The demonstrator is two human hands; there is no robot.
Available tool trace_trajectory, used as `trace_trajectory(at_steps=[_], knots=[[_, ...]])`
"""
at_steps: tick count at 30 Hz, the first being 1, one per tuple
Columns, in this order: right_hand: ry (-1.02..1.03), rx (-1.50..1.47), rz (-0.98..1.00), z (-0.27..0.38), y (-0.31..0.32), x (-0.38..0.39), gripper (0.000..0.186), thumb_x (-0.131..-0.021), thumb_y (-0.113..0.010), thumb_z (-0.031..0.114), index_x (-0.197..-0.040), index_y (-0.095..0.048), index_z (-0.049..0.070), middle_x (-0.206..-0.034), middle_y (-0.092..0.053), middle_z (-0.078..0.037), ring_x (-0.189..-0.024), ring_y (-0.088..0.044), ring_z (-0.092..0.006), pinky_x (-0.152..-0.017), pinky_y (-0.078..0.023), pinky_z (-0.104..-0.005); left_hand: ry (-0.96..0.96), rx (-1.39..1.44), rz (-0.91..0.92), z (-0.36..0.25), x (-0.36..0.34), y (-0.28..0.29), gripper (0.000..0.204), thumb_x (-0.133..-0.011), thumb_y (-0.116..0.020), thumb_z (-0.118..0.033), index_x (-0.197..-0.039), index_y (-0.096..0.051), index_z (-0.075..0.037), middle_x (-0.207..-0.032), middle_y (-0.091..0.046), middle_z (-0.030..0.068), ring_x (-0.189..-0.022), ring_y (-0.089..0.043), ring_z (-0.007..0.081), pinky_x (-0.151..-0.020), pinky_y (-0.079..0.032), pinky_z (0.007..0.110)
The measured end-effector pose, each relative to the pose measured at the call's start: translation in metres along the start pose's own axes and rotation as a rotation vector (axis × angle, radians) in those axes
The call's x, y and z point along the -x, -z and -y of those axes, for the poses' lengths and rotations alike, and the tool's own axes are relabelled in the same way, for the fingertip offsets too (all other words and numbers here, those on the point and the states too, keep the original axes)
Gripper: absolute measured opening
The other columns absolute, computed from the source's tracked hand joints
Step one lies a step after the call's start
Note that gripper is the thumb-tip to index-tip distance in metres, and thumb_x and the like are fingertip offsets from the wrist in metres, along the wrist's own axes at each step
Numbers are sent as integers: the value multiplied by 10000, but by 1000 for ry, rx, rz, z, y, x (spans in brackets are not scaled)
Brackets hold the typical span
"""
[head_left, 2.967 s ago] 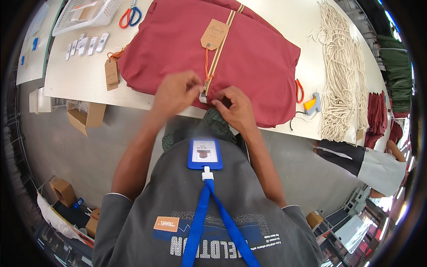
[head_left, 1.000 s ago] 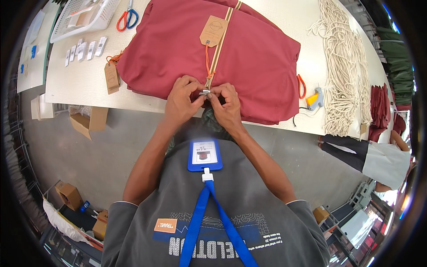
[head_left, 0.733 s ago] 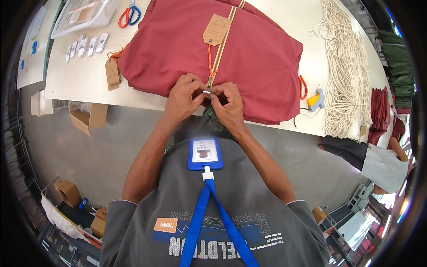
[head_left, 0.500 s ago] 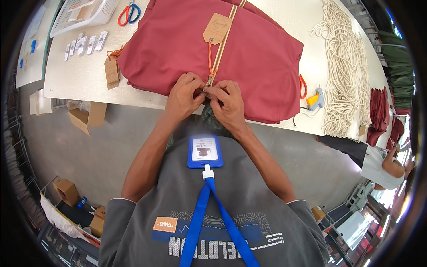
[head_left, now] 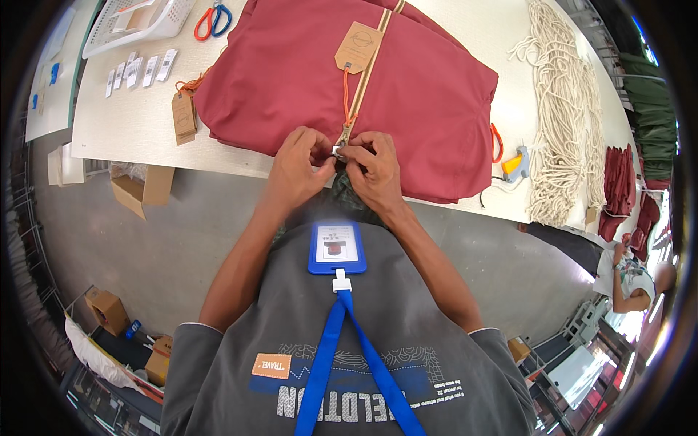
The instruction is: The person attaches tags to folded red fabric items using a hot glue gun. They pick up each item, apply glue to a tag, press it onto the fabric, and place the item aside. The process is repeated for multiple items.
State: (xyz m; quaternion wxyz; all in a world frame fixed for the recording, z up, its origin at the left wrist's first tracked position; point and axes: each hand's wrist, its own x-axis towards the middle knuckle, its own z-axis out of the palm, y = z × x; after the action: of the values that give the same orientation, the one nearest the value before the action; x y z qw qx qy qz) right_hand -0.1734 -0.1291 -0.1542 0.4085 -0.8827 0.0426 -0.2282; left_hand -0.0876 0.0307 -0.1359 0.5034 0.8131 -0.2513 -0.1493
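Note:
A maroon fabric item (head_left: 429,109) lies on the table, a tan-edged zipper (head_left: 363,80) running down its middle. At the zipper's near end, by the table's front edge, my left hand (head_left: 297,171) and my right hand (head_left: 374,171) meet, fingers pinched from either side. Between the fingertips shows a small pale piece (head_left: 337,150); its kind is too small to make out. Just above the fingers is a metal zipper slider (head_left: 345,134). An orange cord (head_left: 346,94) joins the zipper to a brown card tag (head_left: 358,47) lying on the fabric.
On the left lie brown tags (head_left: 183,118), white labels (head_left: 134,73), scissors (head_left: 213,22) and a white basket (head_left: 156,29). At right are a tagging gun (head_left: 517,166), an orange-handled tool (head_left: 496,142) and bundled cream cords (head_left: 556,109). Another person (head_left: 632,287) stands far right.
My hands stay at the zipper's end, fingers shifting slightly, and more of the pale piece shows. The fabric has moved very slightly right. The other person's arm has changed position.

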Motion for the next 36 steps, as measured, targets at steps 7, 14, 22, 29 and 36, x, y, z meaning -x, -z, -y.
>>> trace_trajectory(at_steps=[7, 14, 22, 29, 36], knots=[[3, -3, -14, -1, 0, 0, 219, -753, -701, -20, -932, -738, 102, -940, -625, -60, -916, -587, -279, -787, -471, -418, 236, 118, 1, 0, 2, -9, 129, -880, -765, -51, -944, -670, 10, -817, -704, 43, -702, -651, 88, -635, -527, 246], [-14, -28, -36, 0, 1, 0, 202, -762, -701, -33, -929, -731, 78, -949, -620, -70, -919, -588, -279, -792, -481, -406, 306, 219, 94, 6, -4, -6, 126, -925, -737, -77, -937, -661, 23, -775, -685, 15, -675, -616, 58, -608, -485, 221], [-85, -76, -60, 1, 3, 4, 169, -745, -728, -35, -889, -715, 53, -945, -619, -74, -921, -590, -279, -792, -487, -390, 662, 635, 117, 0, 1, 2, 160, -938, -739, -162, -959, -665, -23, -792, -702, 41, -600, -624, 82, -531, -468, 222], [-96, -74, -63, -2, 0, 4, 154, -748, -733, -26, -875, -709, 57, -942, -619, -74, -926, -590, -279, -791, -488, -392, 870, 627, 120, -6, -9, 0, 213, -983, -708, -248, -980, -642, -46, -803, -681, 40, -577, -611, 93, -483, -436, 215], [-11, -86, -157, 8, 10, -7, 174, -763, -729, -27, -918, -702, 47, -925, -620, -102, -920, -599, -295, -793, -497, -404, 759, 501, 91, 6, -8, -7, 242, -966, -707, -227, -966, -682, 13, -760, -677, 48, -579, -600, 97, -496, -448, 228]])
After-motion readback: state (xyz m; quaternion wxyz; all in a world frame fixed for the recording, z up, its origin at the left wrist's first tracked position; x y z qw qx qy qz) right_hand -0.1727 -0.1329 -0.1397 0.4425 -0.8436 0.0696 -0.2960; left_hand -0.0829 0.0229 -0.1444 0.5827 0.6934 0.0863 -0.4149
